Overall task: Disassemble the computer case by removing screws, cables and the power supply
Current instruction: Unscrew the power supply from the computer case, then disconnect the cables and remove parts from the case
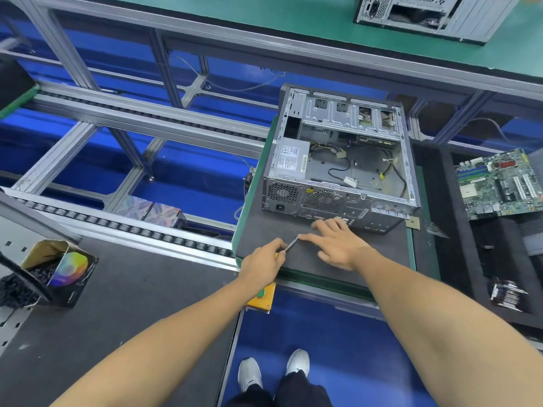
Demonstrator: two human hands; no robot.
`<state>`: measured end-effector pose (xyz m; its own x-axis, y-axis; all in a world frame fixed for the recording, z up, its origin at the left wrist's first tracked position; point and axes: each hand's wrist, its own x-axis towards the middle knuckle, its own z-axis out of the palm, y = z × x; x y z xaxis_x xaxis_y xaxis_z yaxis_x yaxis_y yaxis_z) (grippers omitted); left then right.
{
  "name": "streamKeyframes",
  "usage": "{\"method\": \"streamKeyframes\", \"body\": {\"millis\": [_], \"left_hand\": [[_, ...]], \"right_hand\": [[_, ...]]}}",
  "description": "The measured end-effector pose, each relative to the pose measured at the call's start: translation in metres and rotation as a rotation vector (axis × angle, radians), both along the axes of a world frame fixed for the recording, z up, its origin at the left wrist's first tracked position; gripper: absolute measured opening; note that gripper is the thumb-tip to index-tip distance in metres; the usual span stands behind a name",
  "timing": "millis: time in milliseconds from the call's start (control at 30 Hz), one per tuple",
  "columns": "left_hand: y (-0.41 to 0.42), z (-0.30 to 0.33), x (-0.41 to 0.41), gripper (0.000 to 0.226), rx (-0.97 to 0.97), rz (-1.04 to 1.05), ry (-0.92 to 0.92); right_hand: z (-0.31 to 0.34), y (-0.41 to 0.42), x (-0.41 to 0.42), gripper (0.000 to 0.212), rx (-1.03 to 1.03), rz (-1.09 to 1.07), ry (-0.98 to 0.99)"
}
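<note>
Left hand (pixel 266 261) pinches screwdriver (pixel 291 244); right hand (pixel 335 245) fingers (pixel 308 237) spread flat, steadying tip. Seat bit squarely in case (pixel 338 160) rear screw before turning; PSU (pixel 291 160) unremoved.

Silver-grey computer case (pixel 338 160) with a white-labelled grey power supply (pixel 291 160) and black and yellow cables (pixel 340 168), on a dark grey mat (pixel 264 230). Green motherboard (pixel 499 183), yellow button box (pixel 261 298), rainbow-printed black carton (pixel 70 274), blue floor (pixel 338 333), white shoes (pixel 249 374).

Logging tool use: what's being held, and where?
The left hand grips a screwdriver at its handle end; the right hand's fingers touch the tip.
</note>
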<state>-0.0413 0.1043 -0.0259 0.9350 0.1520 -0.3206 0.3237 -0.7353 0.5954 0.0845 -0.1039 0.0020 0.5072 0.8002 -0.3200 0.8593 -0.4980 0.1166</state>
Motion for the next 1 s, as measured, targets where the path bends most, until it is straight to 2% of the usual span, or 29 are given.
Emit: {"method": "streamKeyframes", "body": {"millis": [167, 467, 733, 900, 1000], "left_hand": [[0.0, -0.002, -0.003, 0.017, -0.013, -0.002, -0.005], [0.009, -0.004, -0.01, 0.017, -0.032, -0.008, -0.009], [0.013, -0.006, -0.012, 0.014, -0.068, 0.078, -0.027], [0.012, -0.002, -0.009, 0.026, -0.05, 0.177, -0.081], [0.014, -0.003, -0.005, 0.021, 0.04, 0.13, -0.128]], "right_hand": [[-0.008, 0.0, -0.005, 0.065, -0.003, -0.051, 0.02], [-0.003, 0.013, -0.006, 0.041, 0.041, 0.005, -0.126], [-0.005, 0.017, -0.008, 0.042, 0.059, -0.016, -0.092], [0.003, 0.019, -0.007, 0.041, 0.164, -0.001, -0.151], [0.013, 0.026, 0.001, 0.045, 0.319, 0.023, -0.209]]}}
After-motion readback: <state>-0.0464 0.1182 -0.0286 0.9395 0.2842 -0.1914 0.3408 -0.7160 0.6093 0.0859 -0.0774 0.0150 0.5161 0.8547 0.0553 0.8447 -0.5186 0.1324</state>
